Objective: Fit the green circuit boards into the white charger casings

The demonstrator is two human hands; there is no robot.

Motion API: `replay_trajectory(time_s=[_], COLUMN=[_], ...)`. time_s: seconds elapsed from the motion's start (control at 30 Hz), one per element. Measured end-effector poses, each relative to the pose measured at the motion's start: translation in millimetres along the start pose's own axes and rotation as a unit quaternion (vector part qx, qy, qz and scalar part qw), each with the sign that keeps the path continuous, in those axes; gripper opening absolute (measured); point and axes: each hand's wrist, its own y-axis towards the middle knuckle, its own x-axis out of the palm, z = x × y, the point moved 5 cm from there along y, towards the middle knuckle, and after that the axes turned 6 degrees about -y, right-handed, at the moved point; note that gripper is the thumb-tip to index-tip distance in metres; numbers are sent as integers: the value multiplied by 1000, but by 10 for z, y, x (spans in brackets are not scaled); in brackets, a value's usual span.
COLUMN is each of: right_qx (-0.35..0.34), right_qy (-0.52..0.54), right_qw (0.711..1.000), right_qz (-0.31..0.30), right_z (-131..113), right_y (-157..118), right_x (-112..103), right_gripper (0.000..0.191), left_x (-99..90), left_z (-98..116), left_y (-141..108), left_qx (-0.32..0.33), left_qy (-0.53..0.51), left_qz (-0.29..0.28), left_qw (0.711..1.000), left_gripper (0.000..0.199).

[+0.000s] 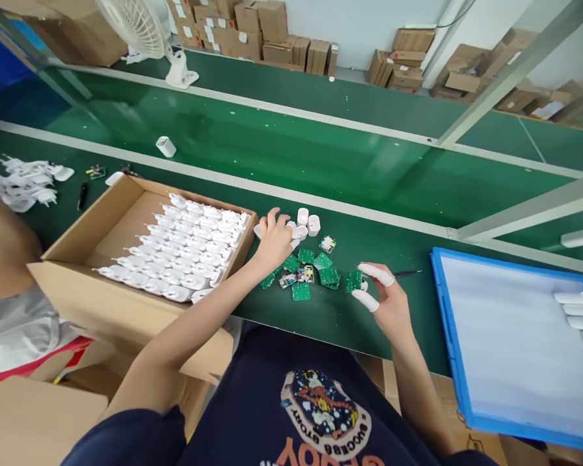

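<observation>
At the green desk [330, 317], our right hand [391, 304] pinches a green circuit board [354, 281] between its covered thumb and finger, just right of some loose boards [301, 292]. Our left hand [272, 244] curls over small white casings [313, 225]; we cannot tell whether it grips one. Left of it sits a carton [116, 312] of white pieces [175, 251]; far right, a blue-rimmed tray [449, 336].

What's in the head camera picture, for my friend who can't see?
A person's right hand holds a green circuit board in white-covered fingers, while the left hand is at white cases. More boards lie between the hands on a green table, with a box of white plugs at left and a blue-rimmed tray at right.
</observation>
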Motion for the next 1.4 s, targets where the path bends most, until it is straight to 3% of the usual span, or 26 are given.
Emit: replay_trajectory(time_s=[0.3,0.43,0.5,0.63,0.8,0.9,1.1,1.2,1.27,1.4], right_qx=[-25,-7,-7,25,136,160,157,155,140,125], right_qy=[-56,60,181,327,393,401,380,350,321,269], right_qw=[997,998,983,945,909,901,903,909,922,946], right_qz=[-54,-25,-11,13,30,40,123,165,167,128], right_z=[-54,-113,-159,-231,-201,-175,-185,-244,-301,-363], right_y=[-190,-228,-220,-168,-147,-131,-1,84,132,155], right_x=[27,-10,-10,93,280,317,387,402,391,384], right_gripper=[43,40,38,35,46,50,53,53,55,61], left_x=[122,-40,-127,-214,-144,-60,21,4,-30,-99], left_z=[158,335,463,674,704,734,884,957,966,887], left_y=[-34,-84,-164,-336,-363,-409,-570,-620,-630,-606], left_qx=[23,63,105,204,178,160,162,208,234,215], left_qy=[18,-81,-187,-344,-449,-464,-454,-461,-461,-471], left_qz=[-55,-19,-9,-36,-104,-154,-171,-179,-163,-96], left_qw=[998,995,977,916,869,857,859,844,840,850], left_gripper=[30,41,47,34,31,42,80,87,87,89])
